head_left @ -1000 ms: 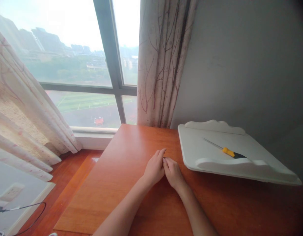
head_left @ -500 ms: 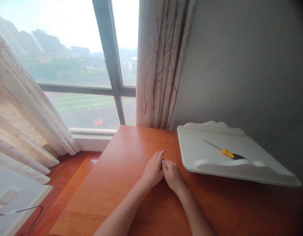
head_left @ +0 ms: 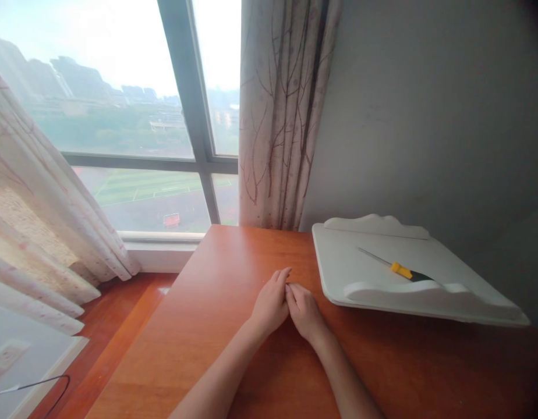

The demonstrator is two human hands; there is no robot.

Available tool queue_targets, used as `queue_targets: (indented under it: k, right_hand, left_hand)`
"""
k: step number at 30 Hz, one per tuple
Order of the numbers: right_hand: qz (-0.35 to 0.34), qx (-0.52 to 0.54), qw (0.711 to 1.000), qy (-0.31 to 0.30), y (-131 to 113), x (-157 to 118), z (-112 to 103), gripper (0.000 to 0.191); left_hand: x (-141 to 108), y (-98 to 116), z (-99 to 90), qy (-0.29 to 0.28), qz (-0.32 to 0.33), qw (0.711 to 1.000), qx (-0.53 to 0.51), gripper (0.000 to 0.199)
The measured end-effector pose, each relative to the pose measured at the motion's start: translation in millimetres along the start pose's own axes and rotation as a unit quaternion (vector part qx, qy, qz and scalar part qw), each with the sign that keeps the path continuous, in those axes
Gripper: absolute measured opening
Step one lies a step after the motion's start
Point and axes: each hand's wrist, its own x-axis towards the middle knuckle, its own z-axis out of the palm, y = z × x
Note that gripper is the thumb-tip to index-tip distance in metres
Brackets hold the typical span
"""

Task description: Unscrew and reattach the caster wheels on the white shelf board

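Two bare forearms reach in from the near edge, and the person's left hand (head_left: 271,301) and right hand (head_left: 304,308) meet over the reddish-brown, smooth wooden table (head_left: 199,326); the hands touch each other, the left with its fingers stretched forward and close together, the right with its fingers curled in against the left; whether anything is gripped between them cannot be told, since the palms are hidden.

Just beyond the right hand, to its right, is the white, flat board with wavy raised rails (head_left: 382,247), over the table and apart from both hands; on it, near the closer rail, lies the slim screwdriver-like tool with a yellow and black handle (head_left: 400,269), its thin grey shaft angled away to the left, its black end partly hidden by that rail.

Left of the table, the thin black cable (head_left: 44,381) curves near the white wall socket (head_left: 7,358); glossy red-brown floorboards (head_left: 120,326) run beside it; farther off hang the pale curtain with pinkish marks (head_left: 63,186) and the pale curtain with a dark branch pattern (head_left: 282,116), the grey-framed window (head_left: 203,166) between them; through the glass, the green marked sports field (head_left: 151,185) and hazy buildings (head_left: 81,75) show.
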Motion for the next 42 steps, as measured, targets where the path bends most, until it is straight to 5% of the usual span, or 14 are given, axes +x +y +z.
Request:
queue_targets:
  k: [42]
  right_hand:
    - [0.011, -0.005, 1.0, -0.017, -3.0, 1.8, -3.3, 0.038]
  left_hand:
    - [0.5, 1.1, -1.7, -0.006, -0.004, 1.0, 0.006, 0.056]
